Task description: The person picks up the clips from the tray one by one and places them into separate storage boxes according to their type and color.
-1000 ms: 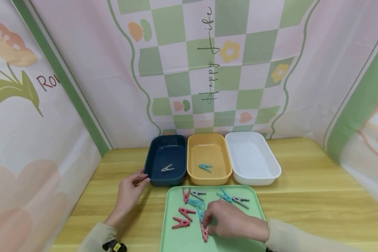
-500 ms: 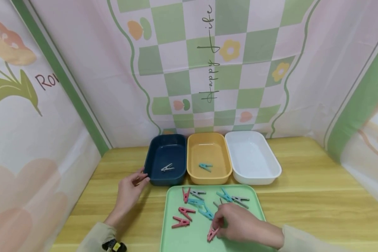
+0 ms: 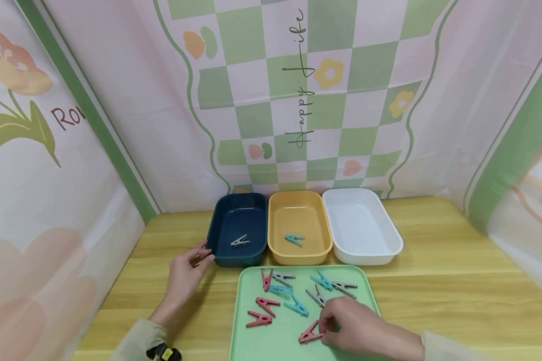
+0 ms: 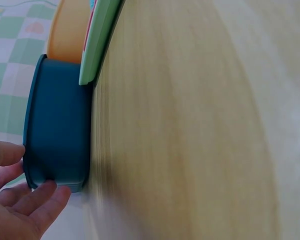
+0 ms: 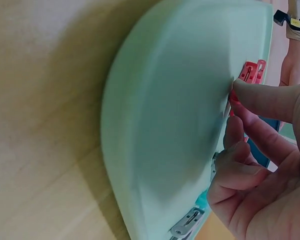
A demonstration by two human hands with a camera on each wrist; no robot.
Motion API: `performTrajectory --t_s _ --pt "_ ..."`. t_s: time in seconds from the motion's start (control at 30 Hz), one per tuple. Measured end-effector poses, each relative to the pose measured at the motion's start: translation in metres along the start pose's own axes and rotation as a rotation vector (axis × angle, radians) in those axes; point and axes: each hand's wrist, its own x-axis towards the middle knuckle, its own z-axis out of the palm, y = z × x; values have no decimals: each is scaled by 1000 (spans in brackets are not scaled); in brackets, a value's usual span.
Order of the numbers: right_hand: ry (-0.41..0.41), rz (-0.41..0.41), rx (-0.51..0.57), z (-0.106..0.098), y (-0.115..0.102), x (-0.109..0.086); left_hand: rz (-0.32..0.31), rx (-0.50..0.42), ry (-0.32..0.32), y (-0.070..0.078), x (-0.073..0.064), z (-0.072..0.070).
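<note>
— Start at the near end. Pinching what, and where?
— Pinching 1 leg of a pink clothespin [image 3: 309,334] between thumb and finger of the right hand [image 3: 359,328], over the nearer part of the green tray [image 3: 257,346], about midway between left and right edges. Hard to tell whether resting on the tray or slightly raised.
— Handle it how?
— As something likely light, stiff and springy, a bit smooth, not fragile. Best taken across the middle near the spring, or by 1 leg for a gentle drag.
— And farther in?
— Scattered toward the far edge: 3 grey clothespins [image 3: 345,289] and 3 blue clothespins [image 3: 295,306]. Nearer the left edge, 3 other pink clothespins [image 3: 259,319].
— Doing what on the left?
— Lightly holding the near-left corner of the dark blue box [image 3: 241,215] with the left hand [image 3: 184,278], thumb and fingers bent around it.
— Beyond the tray?
— Lined up on the table [image 3: 442,281]: that box, with a pale clothespin [image 3: 240,241] inside, a yellow box [image 3: 298,218] with a light-blue clothespin [image 3: 294,239], then a white box [image 3: 363,220]. Behind them, patterned cloth [image 3: 375,70].
</note>
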Motion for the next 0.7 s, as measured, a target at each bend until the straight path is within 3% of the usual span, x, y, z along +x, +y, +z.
performTrajectory --t_s 0.23,0.47,0.7 --pt "27 35 20 0 2 -1 -2 6 -3 -1 0 0" --pt "95 -26 -45 -1 1 5 -2 12 0 0 0 0" --pt "60 -24 -60 0 -2 8 -13 9 -8 1 0 -1"
